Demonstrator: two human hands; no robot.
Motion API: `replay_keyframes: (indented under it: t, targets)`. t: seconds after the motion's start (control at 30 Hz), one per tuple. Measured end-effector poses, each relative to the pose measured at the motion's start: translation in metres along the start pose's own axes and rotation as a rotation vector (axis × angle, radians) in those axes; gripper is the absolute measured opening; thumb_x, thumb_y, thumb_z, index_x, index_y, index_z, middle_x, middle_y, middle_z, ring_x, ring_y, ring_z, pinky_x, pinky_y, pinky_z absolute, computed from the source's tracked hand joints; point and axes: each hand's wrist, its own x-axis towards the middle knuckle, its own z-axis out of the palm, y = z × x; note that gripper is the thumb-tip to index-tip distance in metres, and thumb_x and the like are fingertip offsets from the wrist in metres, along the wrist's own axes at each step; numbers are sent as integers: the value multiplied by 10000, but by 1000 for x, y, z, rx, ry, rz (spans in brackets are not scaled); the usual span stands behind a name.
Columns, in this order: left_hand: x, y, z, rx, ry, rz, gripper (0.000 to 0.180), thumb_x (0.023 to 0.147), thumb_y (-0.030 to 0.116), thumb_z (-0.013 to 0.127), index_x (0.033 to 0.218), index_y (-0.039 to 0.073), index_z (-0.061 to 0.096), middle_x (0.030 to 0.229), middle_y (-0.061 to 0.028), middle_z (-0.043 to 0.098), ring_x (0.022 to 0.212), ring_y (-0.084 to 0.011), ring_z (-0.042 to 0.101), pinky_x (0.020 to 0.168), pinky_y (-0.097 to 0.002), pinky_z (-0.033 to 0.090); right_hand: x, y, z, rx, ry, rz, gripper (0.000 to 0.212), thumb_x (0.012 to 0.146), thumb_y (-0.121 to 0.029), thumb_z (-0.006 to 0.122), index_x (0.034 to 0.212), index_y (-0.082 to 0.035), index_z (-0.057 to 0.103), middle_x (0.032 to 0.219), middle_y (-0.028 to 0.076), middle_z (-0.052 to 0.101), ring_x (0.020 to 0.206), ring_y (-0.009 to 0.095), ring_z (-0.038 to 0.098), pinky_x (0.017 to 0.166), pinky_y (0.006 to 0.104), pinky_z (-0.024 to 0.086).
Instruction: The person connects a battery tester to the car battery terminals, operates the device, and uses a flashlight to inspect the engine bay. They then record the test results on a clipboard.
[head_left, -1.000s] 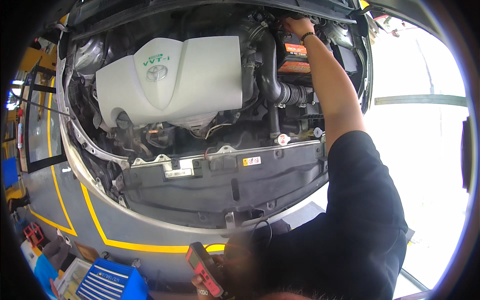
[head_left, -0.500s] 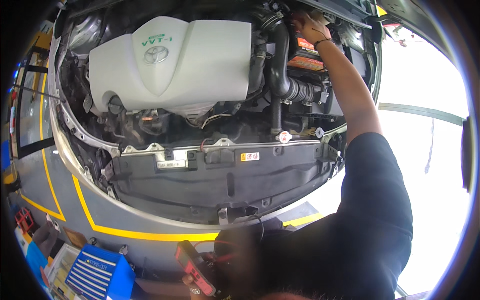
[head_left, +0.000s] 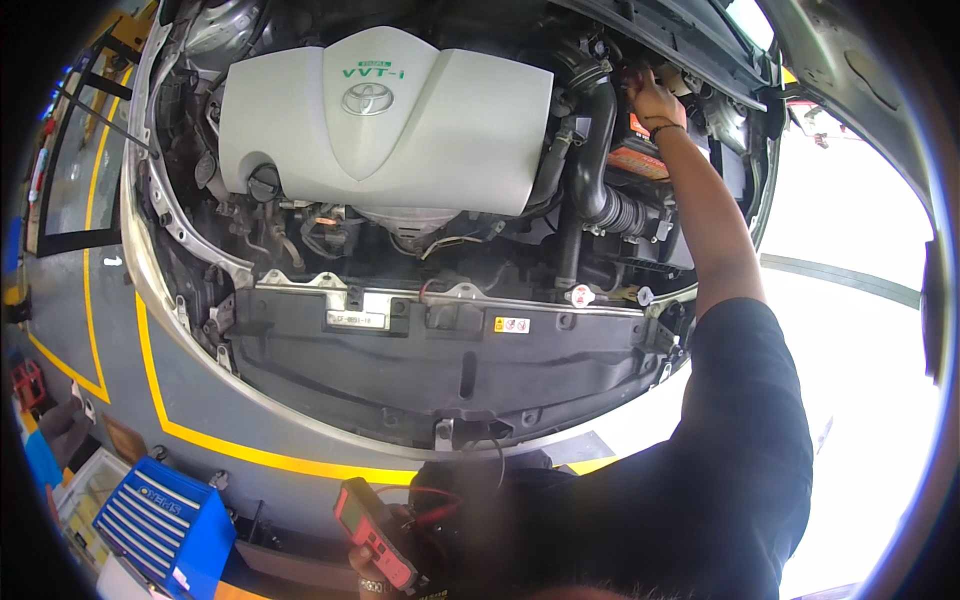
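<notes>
My right hand (head_left: 655, 103) reaches to the far right of the engine bay, over the top of the red and black car battery (head_left: 637, 163). Its fingers are bent and closed at the battery's far edge; whatever lies between them is too dark to make out. Low in the view, my left hand (head_left: 366, 566) is wrapped round a red and black handheld battery tester (head_left: 376, 535), which is tilted with its small screen facing up. A red cable (head_left: 432, 515) runs from near the tester toward my dark clothing.
A grey engine cover (head_left: 450, 130) fills the middle of the bay. Beside the battery runs a black air intake hose (head_left: 592, 150). A black radiator panel (head_left: 400, 375) lies along the front. On the floor at lower left stands a blue tool cabinet (head_left: 165, 525). The raised hood (head_left: 850, 60) is at upper right.
The view has shifted, so the engine bay sits further right in the picture. My right hand stays at the battery. My left hand still holds the tester, now slightly further left.
</notes>
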Motion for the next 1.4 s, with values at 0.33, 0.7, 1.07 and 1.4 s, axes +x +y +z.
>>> replay_keyframes:
  t: [0.33, 0.7, 1.07, 1.4]
  targets:
    - [2, 14, -21, 143, 116, 28, 780, 704, 353, 739, 1320, -65, 506, 1220, -279, 596, 992, -367, 671, 823, -456, 605, 79, 91, 14, -54, -136, -225, 677, 934, -642, 461, 1418, -171, 517, 1365, 170, 600, 1240, 366, 582, 1050, 430, 453]
    - [6, 2, 16, 191, 129, 98, 826, 713, 371, 756, 1331, -101, 479, 1191, -269, 617, 981, -343, 686, 803, -437, 606, 60, 27, 30, -29, 74, -182, 496, 939, -533, 472, 1303, -238, 633, 1305, 147, 635, 1220, 400, 572, 1035, 500, 441]
    - [-52, 3, -81, -157, -137, 247, 708, 796, 272, 759, 1395, 20, 478, 1263, -162, 649, 1113, -294, 674, 960, -445, 562, 97, 94, 2, -76, 264, -453, 513, 1010, -334, 471, 1360, 36, 534, 1350, 317, 545, 1255, 425, 545, 1050, 502, 447]
    - [-194, 76, -124, -112, -202, 385, 614, 885, 409, 681, 1375, 70, 530, 1299, -111, 633, 1175, -240, 630, 1009, -424, 509, -636, -480, -181, 900, -1631, -1277, 761, 985, -575, 531, 1477, -4, 426, 888, 51, 658, 742, 122, 639, 666, 249, 495]
